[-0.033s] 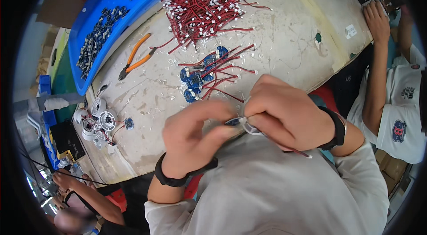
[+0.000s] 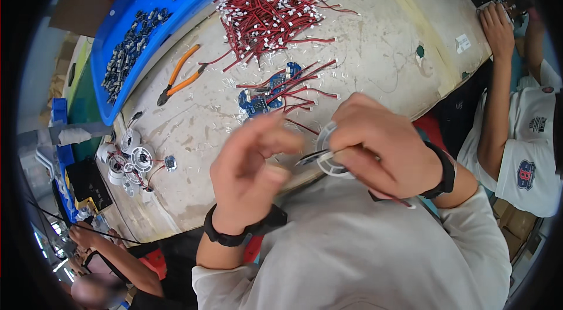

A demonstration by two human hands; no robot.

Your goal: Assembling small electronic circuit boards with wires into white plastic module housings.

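My right hand (image 2: pixel 384 148) is closed around a white round plastic housing (image 2: pixel 335 170) with slots in its rim, held over the table's near edge. A thin dark board (image 2: pixel 311 158) juts out of the housing toward my left hand. From under my right fingers a red and black wire (image 2: pixel 390 197) trails down to a small white plug. My left hand (image 2: pixel 249 163) is just left of the housing, slightly blurred, its fingers apart and nothing between them. Beyond it, blue circuit boards (image 2: pixel 255 104) lie with several red and black wire leads across them.
A heap of red and black leads (image 2: pixel 270 17) with white plugs lies at the back. Orange-handled cutters (image 2: pixel 180 75) sit beside a blue tray (image 2: pixel 176 14) of small dark parts. Several white round housings (image 2: pixel 141 158) stand at the left. People work at both sides.
My left hand has come off the board and moved up and left, its fingers spreading. The white housing has turned in my right hand and shows more of its rim.
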